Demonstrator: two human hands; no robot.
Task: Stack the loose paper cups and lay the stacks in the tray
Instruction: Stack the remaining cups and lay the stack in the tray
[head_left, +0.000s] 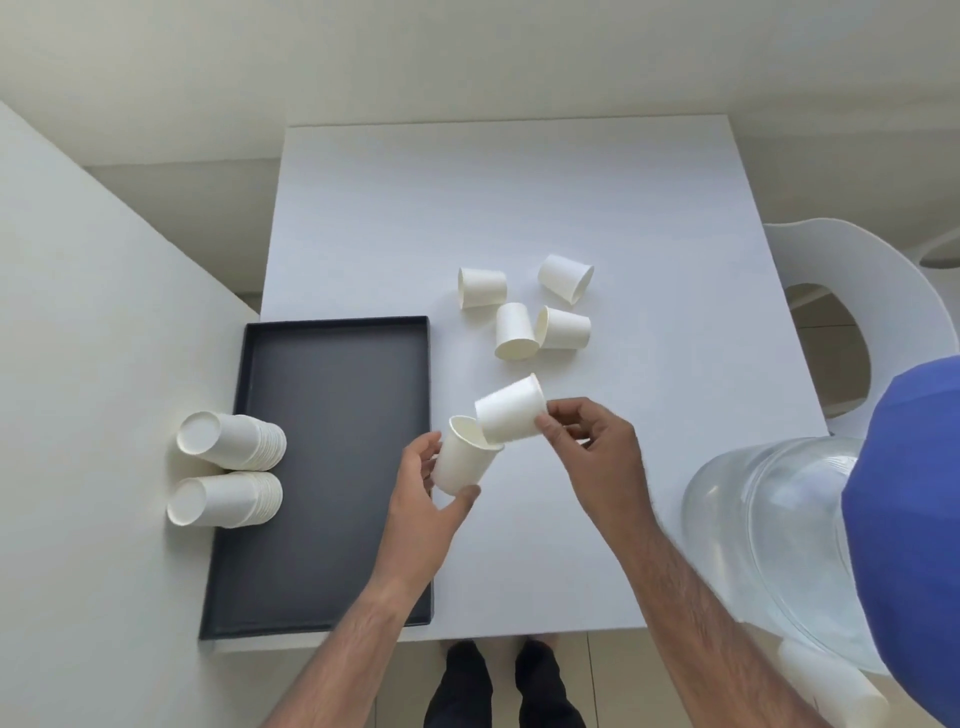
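A square white table (467, 197) fills the middle of the view, its surface matte and pale; a white moulded plastic chair (852, 291) with an oval opening in its back stands at the table's right side; a large clear plastic water jug (769, 525) sits at the lower right, just beside the table's near right corner; a blue rounded shape (914, 519) covers part of that jug at the right edge; pale floor tiles (613, 675) show below the table's near edge.

Bare hairy forearms (691, 597), dark trousers (504, 691), no sleeves in view.
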